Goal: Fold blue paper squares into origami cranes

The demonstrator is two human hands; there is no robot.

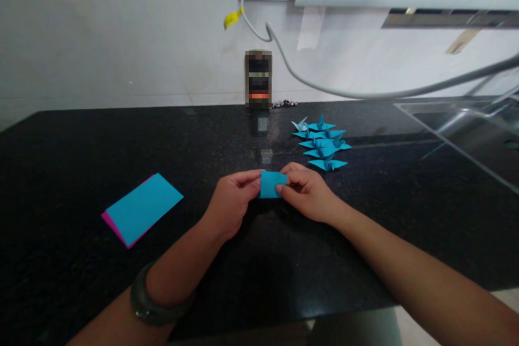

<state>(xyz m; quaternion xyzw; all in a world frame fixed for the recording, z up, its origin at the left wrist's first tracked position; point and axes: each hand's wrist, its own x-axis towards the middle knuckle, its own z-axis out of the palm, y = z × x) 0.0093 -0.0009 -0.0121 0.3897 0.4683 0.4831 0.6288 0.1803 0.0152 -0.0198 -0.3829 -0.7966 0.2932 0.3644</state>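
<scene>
Paper [272, 184], a small blue folded piece, is held over the middle of the black counter [60, 173], pinched between both hands.

Far left on the counter lies a stack [141, 208] of sheets, blue on top with a pink one showing at its edge, well apart from the hands. The left hand [231, 200], with a dark band [156, 303] on its wrist, is closed on the left edge of the paper, thumb on top. The right hand [306, 192] grips the right edge the same way, fingertips curled under.

This looks like a fold being set. It would go best with the edges matched corner to corner before pressing, then the crease run firmly along its whole length.

Behind the right hand sits a cluster of blue cranes [322, 146], touching one another. Far right is a sink [466, 130]; I cannot tell what lies in it.
</scene>
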